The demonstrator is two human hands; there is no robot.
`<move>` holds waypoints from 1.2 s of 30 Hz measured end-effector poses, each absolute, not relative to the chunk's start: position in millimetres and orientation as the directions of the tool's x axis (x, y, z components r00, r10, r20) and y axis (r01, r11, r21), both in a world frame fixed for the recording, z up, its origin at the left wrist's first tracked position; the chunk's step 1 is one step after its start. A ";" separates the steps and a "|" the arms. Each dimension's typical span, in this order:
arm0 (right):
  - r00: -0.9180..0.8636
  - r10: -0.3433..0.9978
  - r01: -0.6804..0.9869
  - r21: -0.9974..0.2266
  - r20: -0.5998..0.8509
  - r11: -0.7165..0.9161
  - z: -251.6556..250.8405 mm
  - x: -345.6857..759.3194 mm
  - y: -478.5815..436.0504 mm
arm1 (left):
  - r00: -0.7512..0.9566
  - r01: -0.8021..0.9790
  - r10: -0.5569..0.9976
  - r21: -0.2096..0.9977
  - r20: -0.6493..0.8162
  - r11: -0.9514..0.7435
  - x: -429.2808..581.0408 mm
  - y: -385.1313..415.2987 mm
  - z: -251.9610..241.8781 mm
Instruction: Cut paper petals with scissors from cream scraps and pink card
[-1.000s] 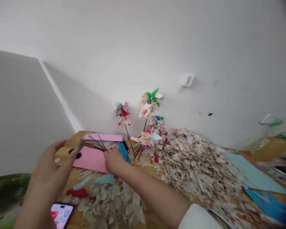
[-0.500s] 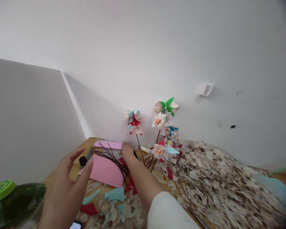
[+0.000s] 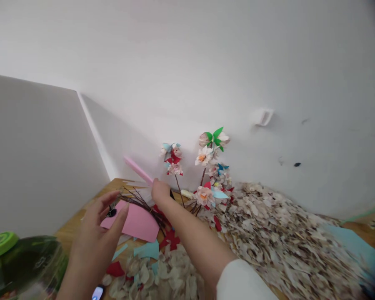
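My right hand is closed on the near end of a pink paper strip. The strip tilts up leftward against the wall, and its gripped end is hidden by my fingers. To the left, my left hand has thumb and fingers apart, with nothing held. It is beside a curved pink paper sheet, and whether it touches the sheet I cannot tell. A bunch of thin brown twigs lies across the top of that sheet. A small black object shows between thumb and fingers, behind the hand.
Handmade flowers on stems stand by the wall. A large heap of pale petal-like scraps covers the right side. Blue paper pieces and red scraps lie in front. A green-lidded jar and a phone are at lower left.
The pink strip's far end has risen from the table and now slants upward. My right hand has shifted slightly left and up. My left hand has come a little closer to the pink sheet.
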State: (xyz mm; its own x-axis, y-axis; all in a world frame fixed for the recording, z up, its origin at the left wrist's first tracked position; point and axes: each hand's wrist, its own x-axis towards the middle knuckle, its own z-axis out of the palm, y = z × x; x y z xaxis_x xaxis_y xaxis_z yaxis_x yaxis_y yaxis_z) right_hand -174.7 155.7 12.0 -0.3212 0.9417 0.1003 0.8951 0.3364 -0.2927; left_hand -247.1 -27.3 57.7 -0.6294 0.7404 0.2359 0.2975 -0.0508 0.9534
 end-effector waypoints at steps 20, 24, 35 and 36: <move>-0.398 0.917 0.071 -0.997 0.013 0.045 27.6 3.4 -16.0 | -0.175 -0.800 0.956 0.600 -0.236 0.002 -187.7 0.5 44.6; -0.422 0.904 0.071 -0.997 -0.066 -0.040 10.2 0.0 -34.2 | -0.142 -0.760 0.968 0.649 -0.209 0.029 -177.5 -0.2 41.4; -0.358 0.932 0.189 -0.982 -0.061 0.009 7.8 14.5 -50.3 | -0.098 -0.738 0.978 0.673 -0.183 0.052 -168.3 1.5 38.1; -0.342 0.938 0.206 -0.978 -0.061 0.012 4.9 20.1 -50.4 | -0.107 -0.728 0.980 0.685 -0.166 0.037 -167.8 2.0 38.0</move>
